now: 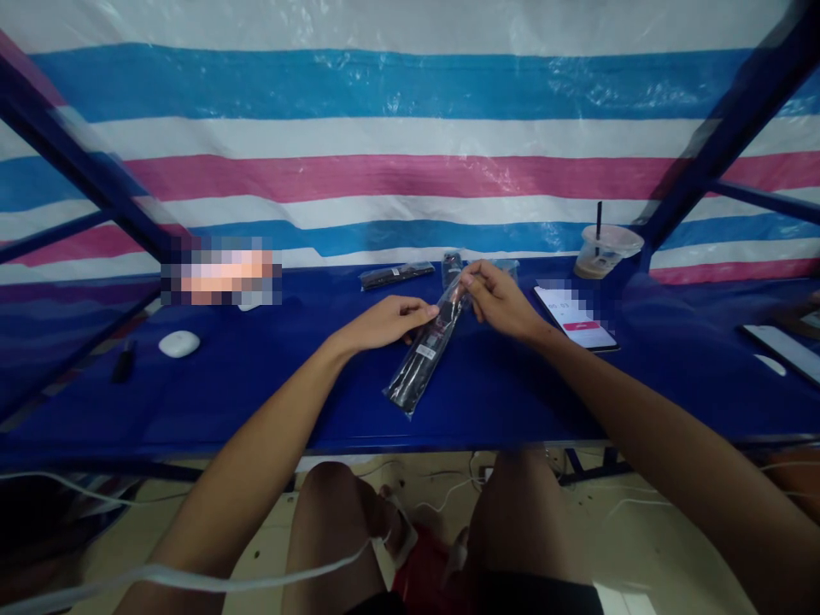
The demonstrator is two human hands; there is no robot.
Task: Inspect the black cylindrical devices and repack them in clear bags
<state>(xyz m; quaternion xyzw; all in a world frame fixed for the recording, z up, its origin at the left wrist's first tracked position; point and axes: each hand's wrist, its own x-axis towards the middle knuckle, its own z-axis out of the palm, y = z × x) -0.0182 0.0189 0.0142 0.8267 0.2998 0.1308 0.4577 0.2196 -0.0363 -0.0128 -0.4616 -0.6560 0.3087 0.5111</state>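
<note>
Where the left hand (pixel 392 323) grips one bagged black package (pixel 423 359) partway along, its long axis slants over the tabletop (pixel 512 393), near-left to far-right; the right hand (pixel 498 297) pinches the far end, its body extending nearward from the fingers. Beyond lie two similar packages (pixel 398 274) (pixel 452 261); rightward, one phone (pixel 570 329), one cup (pixel 593 266), another phone (pixel 785 348).

Sleeveless forearms (pixel 275 410), bare knees (pixel 330 504), dark shorts (pixel 538 595), pale footwear (pixel 405 540) partly hidden between the legs.
</note>
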